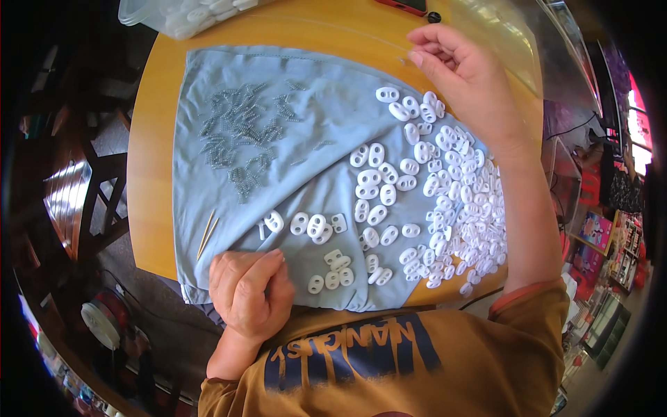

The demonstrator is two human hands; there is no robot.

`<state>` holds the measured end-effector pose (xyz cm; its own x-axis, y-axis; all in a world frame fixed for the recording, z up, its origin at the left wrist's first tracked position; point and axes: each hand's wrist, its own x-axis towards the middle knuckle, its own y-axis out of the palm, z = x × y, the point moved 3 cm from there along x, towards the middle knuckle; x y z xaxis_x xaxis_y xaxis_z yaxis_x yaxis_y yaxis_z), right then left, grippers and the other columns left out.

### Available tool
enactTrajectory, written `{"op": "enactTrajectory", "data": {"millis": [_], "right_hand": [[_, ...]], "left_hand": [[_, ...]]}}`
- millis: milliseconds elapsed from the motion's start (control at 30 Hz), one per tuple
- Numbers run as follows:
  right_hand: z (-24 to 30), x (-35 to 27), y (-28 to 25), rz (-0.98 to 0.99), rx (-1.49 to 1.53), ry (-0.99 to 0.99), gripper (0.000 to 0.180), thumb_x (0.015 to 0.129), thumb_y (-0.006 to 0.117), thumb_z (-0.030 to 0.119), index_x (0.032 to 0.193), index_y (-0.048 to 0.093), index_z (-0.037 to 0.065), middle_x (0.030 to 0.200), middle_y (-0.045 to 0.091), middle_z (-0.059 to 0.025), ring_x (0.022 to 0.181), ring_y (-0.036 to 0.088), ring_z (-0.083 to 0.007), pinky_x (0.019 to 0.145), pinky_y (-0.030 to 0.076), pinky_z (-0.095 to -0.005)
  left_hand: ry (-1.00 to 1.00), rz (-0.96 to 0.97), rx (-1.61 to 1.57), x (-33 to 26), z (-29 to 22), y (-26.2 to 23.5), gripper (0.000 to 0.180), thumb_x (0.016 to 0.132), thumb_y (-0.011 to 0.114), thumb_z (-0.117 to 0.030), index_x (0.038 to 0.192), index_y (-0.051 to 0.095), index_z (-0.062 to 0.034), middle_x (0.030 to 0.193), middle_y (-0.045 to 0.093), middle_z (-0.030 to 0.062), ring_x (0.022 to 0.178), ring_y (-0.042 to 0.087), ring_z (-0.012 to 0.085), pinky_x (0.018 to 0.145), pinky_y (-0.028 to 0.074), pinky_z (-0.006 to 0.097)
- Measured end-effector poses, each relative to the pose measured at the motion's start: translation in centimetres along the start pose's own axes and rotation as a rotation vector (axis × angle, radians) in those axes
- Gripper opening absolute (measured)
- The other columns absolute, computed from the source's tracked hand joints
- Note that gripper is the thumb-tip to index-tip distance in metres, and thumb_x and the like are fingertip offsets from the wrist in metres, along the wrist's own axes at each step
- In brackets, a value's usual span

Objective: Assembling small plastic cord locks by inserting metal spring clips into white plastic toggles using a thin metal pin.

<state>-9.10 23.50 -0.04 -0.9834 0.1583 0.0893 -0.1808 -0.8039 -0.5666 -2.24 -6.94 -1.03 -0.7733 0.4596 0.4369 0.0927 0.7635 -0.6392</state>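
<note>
My left hand (251, 290) is closed in a loose fist over the near edge of the blue-grey cloth (299, 167). Whatever its fingers hold, if anything, is hidden. My right hand (455, 66) is at the far right, past the cloth, with fingers curled toward the thumb; a tiny, unclear bit shows by the fingertips. Small metal coil springs (243, 135) lie loose on the cloth's left part. White oval two-hole plastic pieces, like cord locks (375, 154), are scattered across the middle. A dense pile of smaller white pieces (476, 208) lies beside my right forearm.
Two wooden toothpicks (206, 235) rest left of my left hand. A clear plastic tub (156, 17) of white pieces stands at the far left. A red-edged dark device (404, 5) and a small black round thing (434, 17) are at the back. The yellow tabletop (154, 146) borders the cloth.
</note>
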Motion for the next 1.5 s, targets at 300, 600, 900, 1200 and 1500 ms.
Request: {"op": "enactTrajectory", "data": {"millis": [300, 600, 900, 1200, 1500], "right_hand": [[0.3, -0.6, -0.5, -0.066, -0.293, -0.107, 0.018, 0.082, 0.059, 0.010, 0.096, 0.059, 0.000, 0.080, 0.063, -0.0112, 0.071, 0.060, -0.0265, 0.067, 0.048, -0.0323], [2.0, -2.0, 0.5, 0.013, -0.675, -0.456, 0.021, 0.079, 0.061, 0.015, 0.091, 0.061, -0.002, 0.099, 0.059, -0.0109, 0.092, 0.054, -0.0298, 0.080, 0.044, -0.0388], [0.2, -1.7, -0.7, 0.005, -0.003, -0.111, 0.020, 0.085, 0.056, 0.011, 0.097, 0.061, -0.005, 0.094, 0.060, -0.0115, 0.090, 0.056, -0.0228, 0.080, 0.044, -0.0303], [0.4, -1.6, -0.9, -0.002, -0.368, -0.339, 0.014, 0.079, 0.057, 0.003, 0.091, 0.061, -0.002, 0.091, 0.059, -0.0131, 0.085, 0.055, -0.0295, 0.075, 0.045, -0.0344], [-0.5, -1.7, -1.3, -0.027, -0.262, -0.291, 0.016, 0.082, 0.053, 0.003, 0.095, 0.061, -0.002, 0.091, 0.061, -0.0120, 0.081, 0.058, -0.0248, 0.073, 0.046, -0.0309]], "left_hand": [[-0.006, 0.023, 0.031, -0.1, 0.0, 0.2, 0.028, 0.064, 0.063, 0.007, 0.089, 0.058, -0.0041, 0.071, 0.058, 0.0042, 0.057, 0.053, 0.0190, 0.054, 0.039, 0.029], [-0.002, 0.048, 0.047, -0.1, 0.0, 0.2, 0.027, 0.065, 0.062, 0.006, 0.090, 0.058, -0.0040, 0.070, 0.057, 0.0043, 0.056, 0.052, 0.0191, 0.054, 0.038, 0.030], [-0.006, 0.053, 0.044, -0.1, 0.1, 0.3, 0.026, 0.066, 0.062, 0.005, 0.090, 0.058, -0.0043, 0.069, 0.056, 0.0041, 0.055, 0.051, 0.0189, 0.053, 0.038, 0.030], [-0.025, 0.079, 0.066, 0.0, 0.0, 0.5, 0.026, 0.066, 0.062, 0.006, 0.089, 0.058, -0.0050, 0.070, 0.055, 0.0037, 0.055, 0.051, 0.0188, 0.054, 0.038, 0.030], [-0.032, 0.085, 0.067, 0.0, -0.1, 0.5, 0.025, 0.066, 0.062, 0.006, 0.089, 0.059, -0.0054, 0.070, 0.055, 0.0037, 0.054, 0.050, 0.0187, 0.053, 0.037, 0.030]]}}
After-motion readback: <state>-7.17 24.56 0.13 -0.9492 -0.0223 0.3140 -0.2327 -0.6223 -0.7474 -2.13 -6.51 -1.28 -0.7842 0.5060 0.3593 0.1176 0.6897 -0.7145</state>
